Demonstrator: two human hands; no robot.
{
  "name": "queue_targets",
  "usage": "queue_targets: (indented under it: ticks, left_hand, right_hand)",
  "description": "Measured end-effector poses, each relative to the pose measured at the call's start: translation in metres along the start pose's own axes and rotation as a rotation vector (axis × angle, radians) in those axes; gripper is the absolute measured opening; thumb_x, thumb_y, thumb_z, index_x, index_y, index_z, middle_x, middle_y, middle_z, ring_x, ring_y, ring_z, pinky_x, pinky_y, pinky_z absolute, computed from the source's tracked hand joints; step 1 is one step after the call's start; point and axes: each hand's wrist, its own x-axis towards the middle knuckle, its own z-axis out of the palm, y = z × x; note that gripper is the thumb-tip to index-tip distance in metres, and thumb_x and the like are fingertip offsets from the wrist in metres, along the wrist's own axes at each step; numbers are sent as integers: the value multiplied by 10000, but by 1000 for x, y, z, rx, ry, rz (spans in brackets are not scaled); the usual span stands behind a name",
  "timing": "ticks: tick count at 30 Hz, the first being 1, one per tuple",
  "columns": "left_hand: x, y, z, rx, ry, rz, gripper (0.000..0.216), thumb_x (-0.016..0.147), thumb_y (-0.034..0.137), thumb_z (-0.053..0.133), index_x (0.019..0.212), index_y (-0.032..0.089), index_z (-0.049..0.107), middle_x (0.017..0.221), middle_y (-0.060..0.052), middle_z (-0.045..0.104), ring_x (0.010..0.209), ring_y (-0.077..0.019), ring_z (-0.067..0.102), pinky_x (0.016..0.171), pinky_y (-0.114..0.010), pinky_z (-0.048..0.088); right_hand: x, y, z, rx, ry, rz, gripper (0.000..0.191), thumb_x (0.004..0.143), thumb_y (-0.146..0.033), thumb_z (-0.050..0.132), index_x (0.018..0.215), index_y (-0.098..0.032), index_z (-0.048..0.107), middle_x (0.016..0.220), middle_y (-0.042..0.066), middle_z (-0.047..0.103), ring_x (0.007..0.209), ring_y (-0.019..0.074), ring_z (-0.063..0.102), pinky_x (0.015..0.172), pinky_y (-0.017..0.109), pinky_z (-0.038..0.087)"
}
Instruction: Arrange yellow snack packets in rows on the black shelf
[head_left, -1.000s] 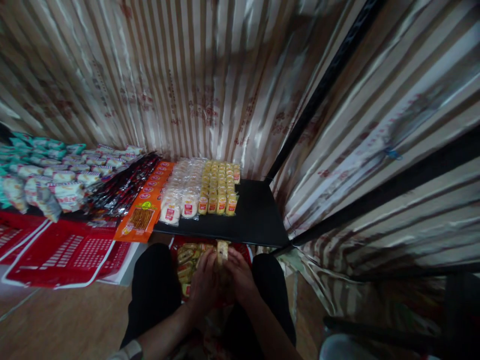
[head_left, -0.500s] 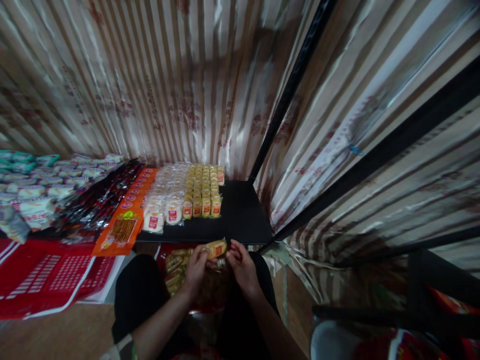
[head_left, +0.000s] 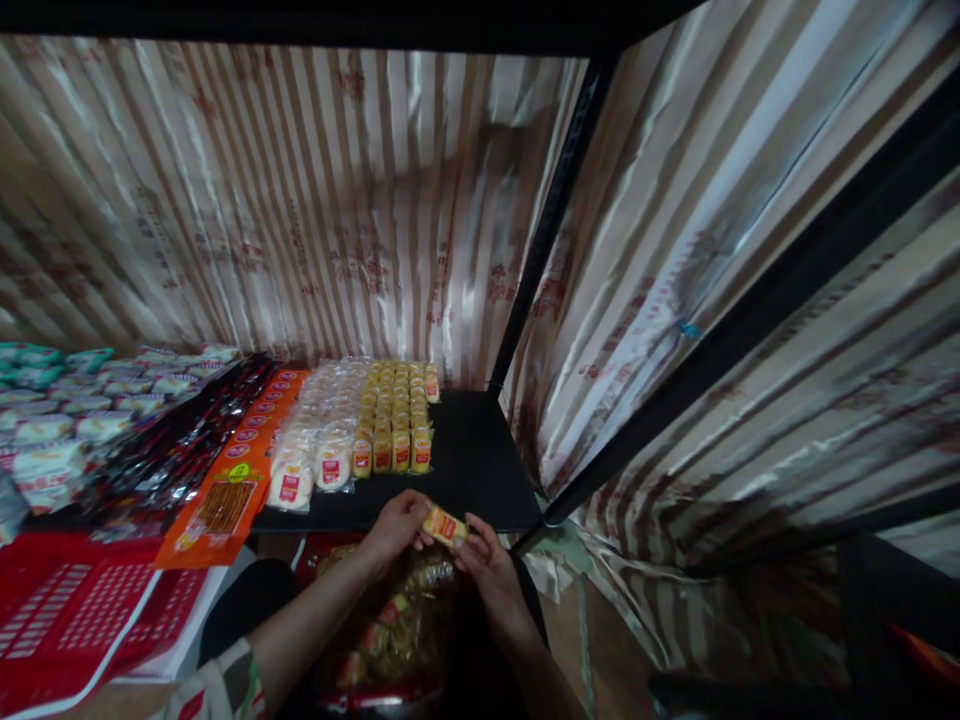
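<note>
A small yellow snack packet (head_left: 445, 525) with a red label is held between my two hands, above my lap. My left hand (head_left: 397, 522) pinches its left end, and my right hand (head_left: 487, 562) grips the right end. Below them, a bag of similar yellow packets (head_left: 397, 625) lies between my knees, partly hidden by my left forearm. Ahead on the black shelf (head_left: 480, 450), rows of yellow packets (head_left: 391, 448) stand beside rows of round white packets (head_left: 331, 462).
Orange flat packs (head_left: 225, 500), dark shiny packs (head_left: 172, 450) and white packets (head_left: 105, 425) fill the shelf's left. A red basket (head_left: 82, 600) sits at lower left. A black post (head_left: 547, 220) rises at the shelf's back right corner, before striped sheeting (head_left: 300, 200).
The packet, first mainly in my left hand, is now gripped at both ends and tilted down to the right. My view has tipped upward, showing the upper frame bar.
</note>
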Motion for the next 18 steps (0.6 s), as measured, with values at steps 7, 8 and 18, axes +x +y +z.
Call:
queue_targets:
  ticks: [7,8,18]
  left_hand:
    - [36,52,11,647,-89,395,245,767,261,477,952,176,613,781,-18,650,713,-148,598,650,-248,460]
    - [42,61,12,730,-94,449,252,773,252,469,959,184,624,843,-32,667,789,-169,609,715,-269,466]
    - [112,117,33,877,208,482,367,776,163,431,1116,122,563,1147,-137,568,1019,-234,569,922,-334,430]
  right_hand:
    - [38,-14,-11,-350,177,-329,492,611,-428,701,1061,-240,635,1129,71,622,1026,250,565,750,314,499]
    - [46,-19,-11,-404,198,-383,473,619,-431,690,1052,-248,646,1134,67,619,1024,247,559,757,313,496]
    - [151,-61,2,-406,209,-419,379,633,-437,649,933,-205,669,878,45,697,860,234,617,794,337,465]
